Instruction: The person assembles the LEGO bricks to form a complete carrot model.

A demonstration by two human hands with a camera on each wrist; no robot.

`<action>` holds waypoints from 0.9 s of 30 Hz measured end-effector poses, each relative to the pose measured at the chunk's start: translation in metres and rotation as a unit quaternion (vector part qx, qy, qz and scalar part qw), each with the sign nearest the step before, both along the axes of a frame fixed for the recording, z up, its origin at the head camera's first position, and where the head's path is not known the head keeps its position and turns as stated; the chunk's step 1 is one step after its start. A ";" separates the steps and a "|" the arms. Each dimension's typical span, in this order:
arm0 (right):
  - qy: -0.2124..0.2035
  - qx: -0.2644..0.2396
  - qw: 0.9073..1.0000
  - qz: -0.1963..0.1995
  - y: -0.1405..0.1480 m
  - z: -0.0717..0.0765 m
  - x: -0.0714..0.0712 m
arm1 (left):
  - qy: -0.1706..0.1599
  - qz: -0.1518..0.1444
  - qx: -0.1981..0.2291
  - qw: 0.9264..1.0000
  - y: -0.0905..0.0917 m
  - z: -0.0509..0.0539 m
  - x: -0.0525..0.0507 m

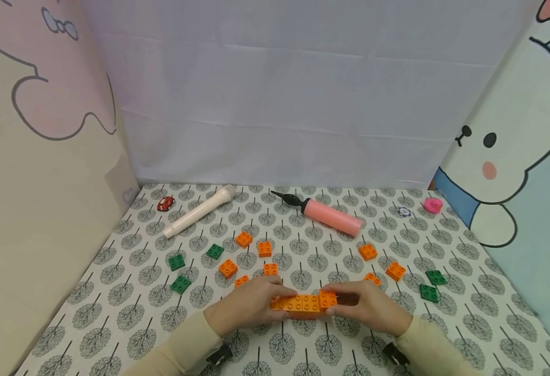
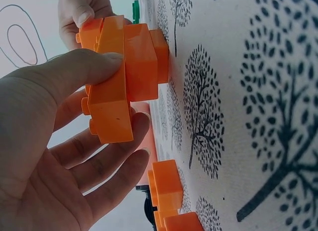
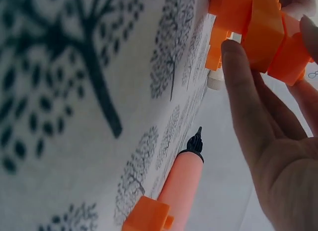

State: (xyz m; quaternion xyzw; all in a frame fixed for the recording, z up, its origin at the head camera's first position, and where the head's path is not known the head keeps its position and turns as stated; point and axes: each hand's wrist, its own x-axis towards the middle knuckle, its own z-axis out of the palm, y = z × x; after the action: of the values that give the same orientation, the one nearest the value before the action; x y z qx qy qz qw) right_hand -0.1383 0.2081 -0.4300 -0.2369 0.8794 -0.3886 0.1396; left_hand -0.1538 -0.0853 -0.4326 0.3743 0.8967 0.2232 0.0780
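Observation:
An orange toy-brick structure [image 1: 298, 304], several bricks joined in stepped layers, stands near the front middle of the table. My left hand [image 1: 251, 304] grips its left end, the thumb lying across the side of the upper row [image 2: 110, 97]. Narrower orange layers [image 2: 141, 62] sit under that row. At the right end, my right hand [image 1: 371, 305] pinches an orange brick [image 1: 328, 299] that stands higher than the row. Whether this brick is fully pressed down, I cannot tell. In the right wrist view, fingers partly cover the bricks.
Loose orange bricks [image 1: 228, 268] and green bricks [image 1: 180, 284] lie to the left, with more orange [image 1: 395, 271] and green bricks [image 1: 428, 293] to the right. Farther back are a white microphone-shaped stick [image 1: 200, 211], pink pump [image 1: 332, 217], red toy car [image 1: 165, 203] and pink duck [image 1: 432, 205].

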 end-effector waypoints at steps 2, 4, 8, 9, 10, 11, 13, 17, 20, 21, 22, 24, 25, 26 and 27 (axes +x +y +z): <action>0.002 0.005 1.000 -0.007 0.000 0.000 0.000 | -0.001 0.002 0.000 1.000 0.000 0.000 0.000; 0.000 0.002 1.000 -0.008 0.000 0.000 0.000 | -0.003 0.002 0.000 1.000 0.000 0.001 0.000; -0.002 -0.006 1.000 0.000 0.000 0.001 -0.001 | -0.006 0.004 0.000 1.000 -0.001 0.002 0.001; 0.000 -0.006 1.000 0.002 0.000 0.001 -0.001 | -0.008 0.003 0.000 1.000 -0.001 0.002 0.001; 0.001 -0.004 1.000 0.002 0.000 0.001 -0.001 | -0.009 0.003 0.000 1.000 -0.001 0.002 0.001; 0.001 -0.003 1.000 0.000 0.000 0.001 0.000 | -0.010 0.002 0.001 1.000 -0.001 0.002 0.001; 0.001 0.000 1.000 -0.004 -0.001 0.000 0.000 | -0.012 0.001 0.002 1.000 -0.001 0.002 0.000; 0.004 -0.009 1.000 0.009 -0.002 -0.002 0.001 | -0.013 0.003 0.005 1.000 -0.002 0.002 0.000; -0.004 -0.018 0.999 0.032 0.001 -0.002 0.001 | -0.014 0.003 0.009 1.000 -0.003 0.001 0.000; -0.005 -0.019 0.999 0.034 0.003 -0.001 0.001 | -0.015 0.003 0.010 1.000 -0.003 0.001 0.000; -0.004 -0.022 0.999 0.035 0.006 -0.001 0.001 | -0.014 0.004 0.011 1.000 -0.003 0.000 0.000; 0.010 -0.025 0.999 0.029 0.012 0.000 0.000 | -0.013 0.004 0.011 1.000 -0.002 -0.001 0.000; 0.028 -0.025 0.999 0.019 0.016 0.001 -0.001 | -0.010 0.004 0.011 1.000 -0.002 -0.001 0.000; 0.054 -0.019 0.998 0.005 0.020 0.002 -0.002 | -0.008 0.004 0.009 1.000 -0.002 -0.001 0.001; 0.080 -0.007 0.997 -0.012 0.024 0.003 -0.003 | -0.005 0.005 0.008 1.000 -0.002 -0.001 0.001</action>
State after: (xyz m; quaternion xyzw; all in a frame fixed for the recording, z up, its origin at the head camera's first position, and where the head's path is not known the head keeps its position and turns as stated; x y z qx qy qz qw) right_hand -0.1409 0.2322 -0.4271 -0.2575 0.8876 -0.3767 0.0625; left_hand -0.1526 -0.0877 -0.4338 0.3695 0.8962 0.2325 0.0784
